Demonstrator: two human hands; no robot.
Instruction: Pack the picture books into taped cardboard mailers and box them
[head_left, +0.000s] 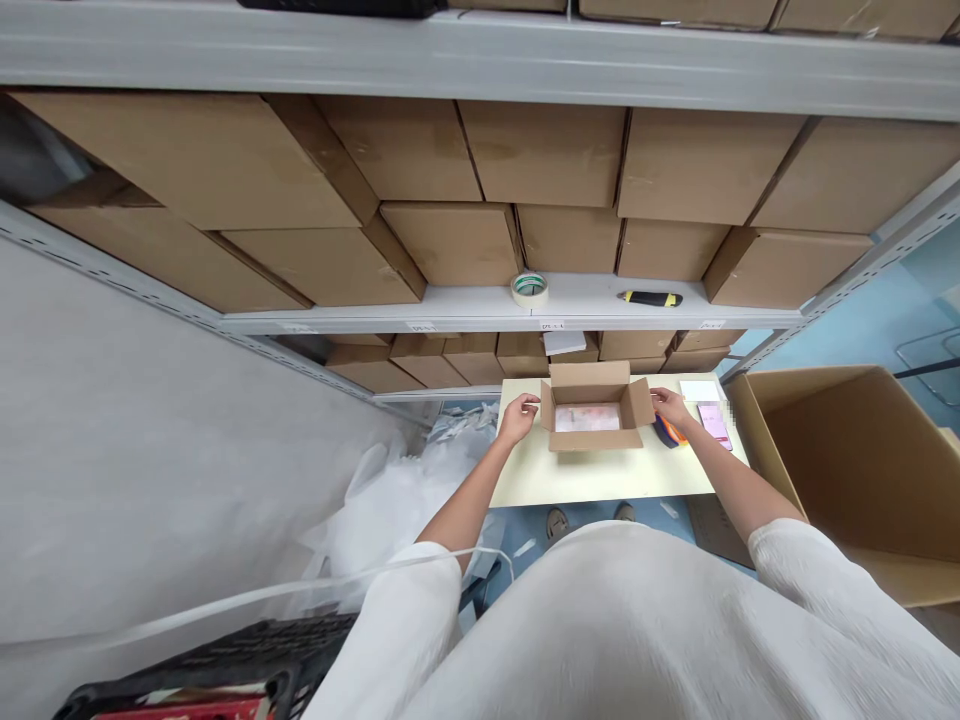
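The box [595, 440] holds a packet [587, 417], flaps [642, 402] unclosed. The left hand [517, 418] and right hand [670, 405] are beside it; I cannot tell either grip's state

Stockroom with packing station, carton-storage type.
Metal rack [480, 55], one, at 12 o'clock: tiers of closed brown boxes [551, 150], small printed labels [553, 325] along a shelf edge. On the shelf [577, 290], toward 1 and 2 o'clock: tape roll [529, 290], one; black-and-yellow cutter [651, 299], one. Pale desk [585, 484], one, between 4 and 5 o'clock, bearing small open carton [589, 440]. Large open carton [784, 440], one, toward 4 o'clock. White filmy material [409, 505], heaped, 7 o'clock. Black crate [300, 650], one, beyond it, also 7 o'clock.
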